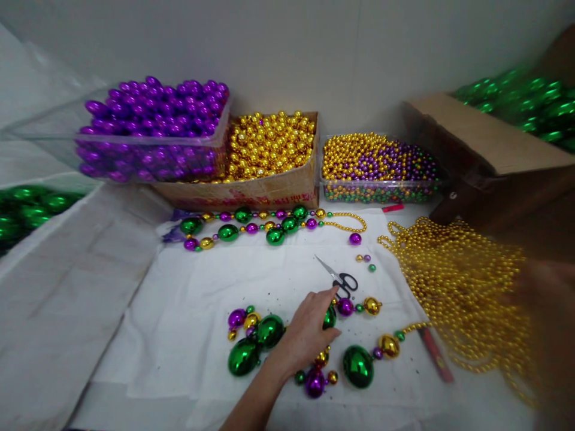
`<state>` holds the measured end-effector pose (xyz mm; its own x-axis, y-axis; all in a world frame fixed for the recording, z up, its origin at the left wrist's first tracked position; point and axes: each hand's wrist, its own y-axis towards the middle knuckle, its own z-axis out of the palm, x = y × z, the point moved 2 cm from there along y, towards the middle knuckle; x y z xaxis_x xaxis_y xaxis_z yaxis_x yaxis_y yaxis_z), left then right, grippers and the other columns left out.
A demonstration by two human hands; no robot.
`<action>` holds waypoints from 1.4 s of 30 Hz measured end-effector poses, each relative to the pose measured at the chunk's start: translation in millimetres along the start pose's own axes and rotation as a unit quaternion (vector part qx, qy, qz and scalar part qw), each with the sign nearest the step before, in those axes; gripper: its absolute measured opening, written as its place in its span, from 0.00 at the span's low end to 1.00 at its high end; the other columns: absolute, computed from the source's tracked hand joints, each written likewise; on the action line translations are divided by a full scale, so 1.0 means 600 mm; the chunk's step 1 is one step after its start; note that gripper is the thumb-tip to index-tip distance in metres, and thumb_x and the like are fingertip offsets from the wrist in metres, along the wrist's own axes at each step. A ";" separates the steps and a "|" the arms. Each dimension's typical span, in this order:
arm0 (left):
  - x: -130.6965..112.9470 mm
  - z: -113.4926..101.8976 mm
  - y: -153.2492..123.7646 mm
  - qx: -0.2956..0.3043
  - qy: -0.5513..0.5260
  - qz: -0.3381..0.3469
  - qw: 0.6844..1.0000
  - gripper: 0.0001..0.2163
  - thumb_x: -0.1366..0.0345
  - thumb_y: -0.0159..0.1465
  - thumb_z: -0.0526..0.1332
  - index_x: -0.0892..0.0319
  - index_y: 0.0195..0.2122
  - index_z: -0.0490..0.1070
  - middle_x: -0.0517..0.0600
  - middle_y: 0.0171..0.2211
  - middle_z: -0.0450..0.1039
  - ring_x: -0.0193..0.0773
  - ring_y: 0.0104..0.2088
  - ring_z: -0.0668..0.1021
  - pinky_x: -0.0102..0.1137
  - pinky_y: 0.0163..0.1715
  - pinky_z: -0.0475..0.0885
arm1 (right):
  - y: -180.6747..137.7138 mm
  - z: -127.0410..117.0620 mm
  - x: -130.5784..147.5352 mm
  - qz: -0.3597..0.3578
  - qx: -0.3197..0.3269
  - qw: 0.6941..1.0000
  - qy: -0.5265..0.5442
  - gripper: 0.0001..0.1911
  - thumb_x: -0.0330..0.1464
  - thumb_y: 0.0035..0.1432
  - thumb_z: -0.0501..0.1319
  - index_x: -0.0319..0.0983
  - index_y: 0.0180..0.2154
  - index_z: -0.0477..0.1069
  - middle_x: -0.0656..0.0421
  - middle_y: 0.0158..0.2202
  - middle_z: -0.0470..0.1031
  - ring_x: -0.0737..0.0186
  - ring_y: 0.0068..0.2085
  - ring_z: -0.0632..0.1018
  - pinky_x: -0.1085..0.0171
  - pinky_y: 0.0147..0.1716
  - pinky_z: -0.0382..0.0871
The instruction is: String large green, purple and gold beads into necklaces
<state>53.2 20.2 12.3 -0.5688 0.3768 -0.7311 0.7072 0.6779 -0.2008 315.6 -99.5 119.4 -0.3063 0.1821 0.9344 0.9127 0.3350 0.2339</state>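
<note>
My left hand (308,329) is over the middle of the white cloth, thumb and fingers around a large green bead (329,317) that it partly covers. Beside that hand run bead strands: large green beads (245,357) to its left, a purple bead (315,383) below, and a gold bead (372,306) to its right. Black-handled scissors (345,282) lie just beyond the fingertips, blades slightly open. At the right edge my right hand (545,293) is dark and smeared by motion, near a heap of gold bead chains (458,275); its fingers cannot be made out.
Along the back stand a clear bin of purple beads (153,140), a carton of gold beads (269,188) and a tub of small mixed beads (381,190). A longer bead necklace (228,232) lies before them. A cardboard box (489,134) rises at right; a red-handled tool (435,353) lies below.
</note>
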 end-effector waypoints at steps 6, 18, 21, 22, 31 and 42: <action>-0.016 -0.017 0.058 -0.045 0.009 0.045 0.998 0.21 0.60 0.61 0.59 0.56 0.55 0.65 0.52 0.53 0.68 0.42 0.53 0.67 0.37 0.55 0.61 | -0.020 0.030 -0.026 0.101 0.139 0.985 -0.001 0.09 0.37 0.43 0.65 0.39 0.28 0.74 0.59 0.24 0.72 0.64 0.25 0.72 0.66 0.27 0.68; -0.061 0.062 0.274 -0.110 -0.132 0.036 0.984 0.05 0.76 0.54 0.60 0.60 0.27 0.72 0.59 0.40 0.70 0.53 0.54 0.63 0.45 0.58 0.50 | -0.085 0.067 -0.098 0.100 0.308 0.945 0.034 0.22 0.43 0.53 0.63 0.38 0.47 0.73 0.54 0.43 0.74 0.67 0.25 0.71 0.67 0.27 0.71; -0.053 0.049 0.271 -0.113 -0.232 0.013 0.966 0.03 0.73 0.53 0.63 0.59 0.26 0.73 0.55 0.37 0.70 0.50 0.51 0.65 0.42 0.56 0.54 | -0.089 0.063 -0.107 0.108 0.314 0.943 0.034 0.25 0.43 0.54 0.62 0.38 0.52 0.70 0.56 0.39 0.73 0.66 0.26 0.71 0.68 0.26 0.70; -0.048 0.041 0.266 -0.108 -0.274 0.002 0.956 0.02 0.71 0.54 0.63 0.59 0.28 0.74 0.54 0.36 0.70 0.48 0.48 0.68 0.41 0.53 0.58 | -0.091 0.064 -0.111 0.108 0.321 0.940 0.032 0.26 0.43 0.55 0.61 0.38 0.53 0.69 0.58 0.36 0.72 0.66 0.26 0.71 0.68 0.26 0.69; 0.008 -0.029 0.185 -0.089 -0.627 -0.067 0.771 0.09 0.62 0.60 0.61 0.63 0.37 0.73 0.51 0.30 0.69 0.30 0.29 0.73 0.27 0.34 0.69 | -0.147 0.104 -0.118 0.113 0.460 0.880 0.047 0.22 0.42 0.57 0.58 0.40 0.50 0.72 0.60 0.30 0.71 0.66 0.23 0.69 0.68 0.24 0.66; 0.018 -0.027 0.171 -0.101 -0.735 -0.076 0.666 0.06 0.70 0.58 0.63 0.64 0.37 0.73 0.49 0.29 0.71 0.29 0.28 0.73 0.26 0.31 0.69 | -0.163 0.103 -0.116 0.103 0.475 0.874 0.020 0.23 0.42 0.55 0.59 0.37 0.50 0.74 0.62 0.22 0.68 0.65 0.22 0.68 0.67 0.23 0.63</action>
<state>113.0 104.1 -5.8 0.5034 -0.6304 -0.5910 0.5320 0.7650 -0.3628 230.8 -87.6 14.7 -0.1345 0.3028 0.9435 0.3044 0.9188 -0.2514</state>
